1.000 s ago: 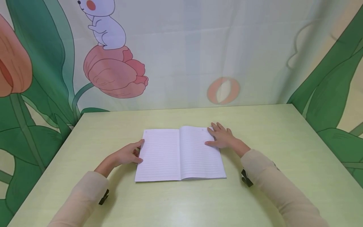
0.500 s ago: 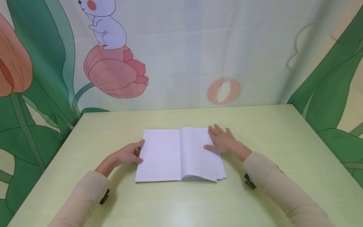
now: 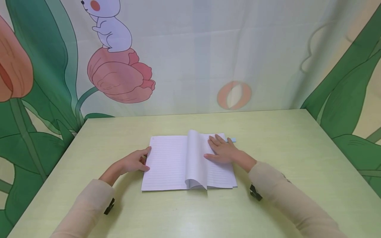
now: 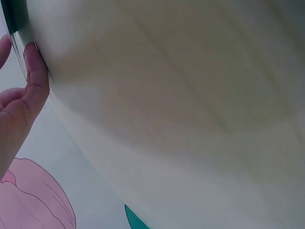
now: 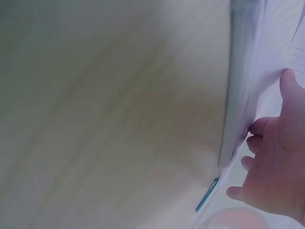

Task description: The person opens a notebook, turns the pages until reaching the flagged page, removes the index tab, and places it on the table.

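Pale green table [image 3: 184, 215] here, with a lined notebook [image 3: 168, 162] lying open around the middle of it, a bit nearer the back edge than the front of the view. Room-wise, the tabletop runs well out past the notebook on both sides, and there's a good stretch on the near side between the two sleeves [image 3: 86, 205]. Behind it there's a narrower strip, then the back edge up against a printed cloth [image 3: 184, 66].

The notebook isn't lying totally flat: one page [image 3: 196, 160] arches up in a roll just right of the fold. A little blue strip [image 3: 233, 139] sticks out past the top right, next to the right hand [image 3: 226, 152].

As for grip, the left hand [image 3: 131, 162] has the notebook's left edge, fingers bent, with the edge passing between the digits in the left wrist view. How hard it's squeezing, can't tell. The right hand isn't clamped on anything; it lies palm-down on the right-hand pages, fingers spread, thumb stuck out with its tip at the rolled page's edge.
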Demonstrator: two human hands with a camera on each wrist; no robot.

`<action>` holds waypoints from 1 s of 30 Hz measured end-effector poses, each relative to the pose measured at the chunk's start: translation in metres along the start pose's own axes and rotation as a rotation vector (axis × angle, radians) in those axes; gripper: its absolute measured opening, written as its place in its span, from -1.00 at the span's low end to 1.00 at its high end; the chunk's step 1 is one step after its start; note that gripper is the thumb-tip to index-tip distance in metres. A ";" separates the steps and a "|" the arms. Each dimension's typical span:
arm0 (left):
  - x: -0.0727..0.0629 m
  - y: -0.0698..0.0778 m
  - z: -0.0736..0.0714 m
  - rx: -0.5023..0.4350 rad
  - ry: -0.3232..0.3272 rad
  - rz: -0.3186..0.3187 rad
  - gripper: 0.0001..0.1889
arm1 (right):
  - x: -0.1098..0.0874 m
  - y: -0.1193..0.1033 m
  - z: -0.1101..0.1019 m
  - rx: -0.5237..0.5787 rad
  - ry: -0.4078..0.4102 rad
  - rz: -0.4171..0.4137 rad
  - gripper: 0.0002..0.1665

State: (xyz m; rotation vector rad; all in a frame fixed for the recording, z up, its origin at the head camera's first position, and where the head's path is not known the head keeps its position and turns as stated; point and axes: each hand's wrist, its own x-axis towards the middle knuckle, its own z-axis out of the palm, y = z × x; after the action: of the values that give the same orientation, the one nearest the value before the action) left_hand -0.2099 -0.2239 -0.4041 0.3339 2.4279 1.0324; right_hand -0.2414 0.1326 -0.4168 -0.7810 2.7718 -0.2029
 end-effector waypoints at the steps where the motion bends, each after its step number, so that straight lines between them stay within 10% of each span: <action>1: 0.000 0.000 0.000 -0.002 0.000 0.000 -0.13 | 0.001 -0.003 0.000 0.004 -0.006 0.003 -0.08; 30: -0.003 -0.002 -0.002 -0.243 -0.061 -0.030 -0.36 | 0.032 -0.063 -0.007 0.105 -0.012 -0.031 -0.12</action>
State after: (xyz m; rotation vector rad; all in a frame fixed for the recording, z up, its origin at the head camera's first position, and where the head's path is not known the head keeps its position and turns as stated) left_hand -0.2085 -0.2274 -0.4038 0.2414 2.2169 1.2684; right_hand -0.2383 0.0631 -0.4038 -0.7959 2.7146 -0.3452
